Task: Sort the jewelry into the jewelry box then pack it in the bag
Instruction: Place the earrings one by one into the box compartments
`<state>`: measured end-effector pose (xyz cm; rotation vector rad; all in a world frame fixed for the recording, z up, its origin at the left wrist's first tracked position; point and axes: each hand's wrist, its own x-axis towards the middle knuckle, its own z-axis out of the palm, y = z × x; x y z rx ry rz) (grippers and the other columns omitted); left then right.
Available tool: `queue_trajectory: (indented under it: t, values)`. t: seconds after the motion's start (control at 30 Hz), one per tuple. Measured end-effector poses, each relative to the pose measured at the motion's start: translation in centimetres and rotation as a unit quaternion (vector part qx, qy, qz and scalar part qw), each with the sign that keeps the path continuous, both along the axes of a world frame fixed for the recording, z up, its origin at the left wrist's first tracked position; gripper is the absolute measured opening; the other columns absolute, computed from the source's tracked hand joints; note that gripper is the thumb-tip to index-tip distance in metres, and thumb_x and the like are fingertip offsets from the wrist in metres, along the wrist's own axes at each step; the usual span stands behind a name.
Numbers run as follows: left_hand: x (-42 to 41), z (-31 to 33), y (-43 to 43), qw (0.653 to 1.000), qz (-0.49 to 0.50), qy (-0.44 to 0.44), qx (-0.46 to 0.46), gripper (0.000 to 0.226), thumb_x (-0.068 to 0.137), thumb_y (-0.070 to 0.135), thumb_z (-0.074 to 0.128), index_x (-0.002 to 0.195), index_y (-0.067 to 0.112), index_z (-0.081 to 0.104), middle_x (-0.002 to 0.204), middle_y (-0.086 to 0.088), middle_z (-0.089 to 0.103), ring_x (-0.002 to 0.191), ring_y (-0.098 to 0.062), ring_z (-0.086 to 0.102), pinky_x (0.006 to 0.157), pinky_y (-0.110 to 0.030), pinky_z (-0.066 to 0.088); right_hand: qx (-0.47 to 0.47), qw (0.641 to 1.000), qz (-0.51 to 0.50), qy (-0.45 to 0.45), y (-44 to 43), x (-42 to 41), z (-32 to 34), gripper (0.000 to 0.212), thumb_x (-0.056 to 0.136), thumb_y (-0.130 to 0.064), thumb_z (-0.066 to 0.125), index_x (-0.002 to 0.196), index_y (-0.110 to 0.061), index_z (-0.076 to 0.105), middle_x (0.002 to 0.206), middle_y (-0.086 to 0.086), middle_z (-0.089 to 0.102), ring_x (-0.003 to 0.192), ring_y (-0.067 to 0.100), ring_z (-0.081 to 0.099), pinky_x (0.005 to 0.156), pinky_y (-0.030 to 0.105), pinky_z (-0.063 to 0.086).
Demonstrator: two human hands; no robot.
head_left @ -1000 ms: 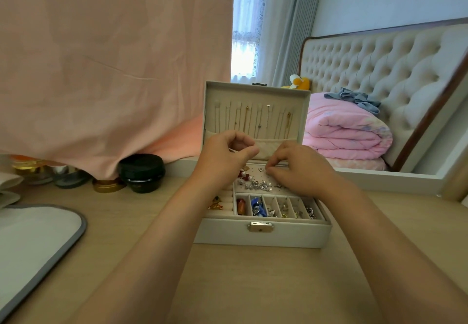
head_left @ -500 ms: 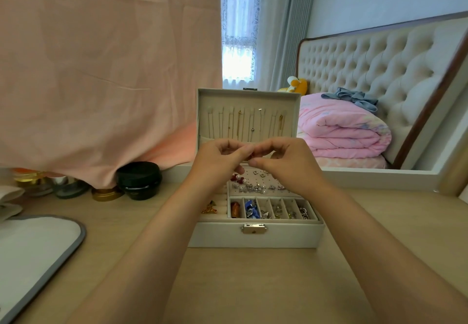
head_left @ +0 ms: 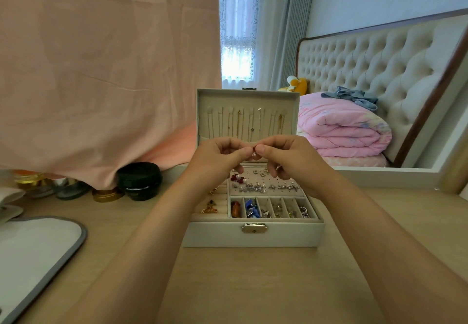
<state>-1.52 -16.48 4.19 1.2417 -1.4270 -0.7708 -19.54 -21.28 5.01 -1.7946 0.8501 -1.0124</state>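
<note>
pale wooden tabletop [head_left: 253,285], with open cream leatherette jewelry box [head_left: 253,237] near the middle, lid upright, brass clasp facing the wearer. likely light but rigid; best lifted by both side walls once latched, since loose contents would spill if tipped. lid lining: several thin gold chains [head_left: 253,123] hanging in a row. base: perforated stud panel with silver and pearl pieces, red ones at its left; front row of narrow slots holding an orange piece, blue pieces, silver rings; ring rolls at left with gold pieces. grey-edged white bag [head_left: 33,255] flat at far left, well apart from box. left hand [head_left: 217,159] and right hand [head_left: 286,156] raised over the box, fingertips pinched together on tiny red-and-pearl earring [head_left: 254,153]. probably feather-light, slippery, easily dropped; fingertip pinch on the bead seems safest.
</note>
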Motion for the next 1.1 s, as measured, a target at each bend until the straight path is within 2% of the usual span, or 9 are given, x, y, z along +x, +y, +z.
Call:
queue_trajectory:
  t: [0.2, 0.33, 0.4, 0.5, 0.57, 0.63, 0.77, 0.93, 1.1]
  values:
    - [-0.1, -0.1, -0.3, 0.999, 0.031, -0.026, -0.037, 0.011, 0.093, 0.028, 0.070, 0.095, 0.018, 0.073, 0.083, 0.003, 0.074, 0.063, -0.006, 0.064, 0.053, -0.012, 0.046, -0.030, 0.999, -0.036, -0.025, 0.1, 0.5, 0.1, 0.009, 0.092, -0.019, 0.070, 0.099, -0.015, 0.075, 0.088, 0.001, 0.077, 0.052, 0.016, 0.057, 0.044, 0.025, 0.040]
    - [-0.3, -0.4, -0.4, 0.994, 0.047, -0.070, -0.064, 0.006, 0.092, 0.027, 0.071, 0.093, 0.022, 0.073, 0.082, 0.004, 0.073, 0.066, -0.006, 0.065, 0.064, -0.016, 0.056, -0.040, 0.998, -0.046, -0.018, 0.4, 0.7, 0.0, 0.014, 0.084, -0.016, 0.079, 0.098, -0.015, 0.078, 0.070, -0.004, 0.074, 0.052, 0.016, 0.056, 0.045, 0.017, 0.042]
    - [-0.1, -0.5, -0.5, 0.994, 0.043, -0.083, -0.063, 0.005, 0.093, 0.026, 0.070, 0.095, 0.023, 0.074, 0.084, 0.004, 0.073, 0.068, -0.005, 0.065, 0.067, -0.016, 0.055, -0.039, 0.997, -0.054, -0.025, 0.3, 0.8, -0.2, 0.016, 0.082, -0.010, 0.080, 0.098, -0.013, 0.079, 0.069, -0.003, 0.074, 0.050, 0.017, 0.053, 0.045, 0.015, 0.042]
    - [0.1, -0.5, -0.4, 0.993, 0.018, -0.103, -0.046, 0.010, 0.095, 0.026, 0.067, 0.100, 0.027, 0.075, 0.090, 0.008, 0.074, 0.080, -0.005, 0.067, 0.074, -0.019, 0.055, -0.063, 0.994, -0.083, -0.011, -0.2, 0.8, -0.6, 0.013, 0.084, -0.012, 0.078, 0.094, -0.020, 0.080, 0.070, -0.007, 0.074, 0.049, 0.011, 0.053, 0.051, 0.017, 0.046]
    - [0.2, -0.5, -0.3, 0.988, 0.010, -0.152, -0.033, 0.014, 0.097, 0.028, 0.063, 0.106, 0.031, 0.073, 0.096, 0.014, 0.072, 0.089, -0.001, 0.065, 0.079, -0.019, 0.051, -0.085, 0.989, -0.118, 0.022, -0.8, 0.7, -1.2, 0.012, 0.085, -0.017, 0.079, 0.091, -0.027, 0.080, 0.070, -0.014, 0.073, 0.055, 0.000, 0.059, 0.058, 0.016, 0.049]
    - [0.4, -0.5, -0.1, 0.969, 0.027, -0.244, -0.026, 0.018, 0.099, 0.027, 0.060, 0.111, 0.033, 0.071, 0.103, 0.020, 0.067, 0.092, 0.004, 0.059, 0.081, -0.018, 0.045, -0.127, 0.976, -0.149, 0.096, -1.2, 0.6, -1.8, 0.011, 0.085, -0.023, 0.079, 0.090, -0.032, 0.079, 0.078, -0.018, 0.072, 0.072, -0.007, 0.064, 0.071, 0.020, 0.052]
    - [0.7, -0.5, -0.3, 0.923, 0.054, -0.381, 0.003, 0.021, 0.096, 0.029, 0.062, 0.114, 0.033, 0.072, 0.121, 0.011, 0.064, 0.107, -0.006, 0.054, 0.096, -0.029, 0.045, -0.212, 0.928, -0.145, 0.271, -1.1, 1.0, -2.2, 0.011, 0.089, -0.030, 0.073, 0.097, -0.035, 0.078, 0.096, -0.017, 0.073, 0.093, 0.002, 0.064, 0.087, 0.034, 0.054]
    - [0.8, -0.7, -0.4, 0.904, 0.048, -0.424, 0.029, 0.024, 0.096, 0.033, 0.062, 0.117, 0.032, 0.071, 0.124, 0.007, 0.062, 0.099, -0.008, 0.050, 0.083, -0.026, 0.039, -0.258, 0.877, -0.159, 0.372, -0.8, 1.9, -2.3, 0.012, 0.089, -0.035, 0.070, 0.098, -0.039, 0.077, 0.099, -0.015, 0.072, 0.100, 0.009, 0.061, 0.084, 0.035, 0.052]
    - [0.9, -0.7, -0.2, 0.907, 0.036, -0.416, 0.046, 0.025, 0.097, 0.029, 0.062, 0.121, 0.030, 0.069, 0.120, 0.008, 0.066, 0.100, -0.008, 0.057, 0.078, -0.023, 0.040, -0.269, 0.864, -0.179, 0.385, -1.0, 2.1, -2.3, 0.008, 0.089, -0.037, 0.069, 0.094, -0.037, 0.076, 0.096, -0.016, 0.071, 0.099, 0.009, 0.059, 0.081, 0.032, 0.051]
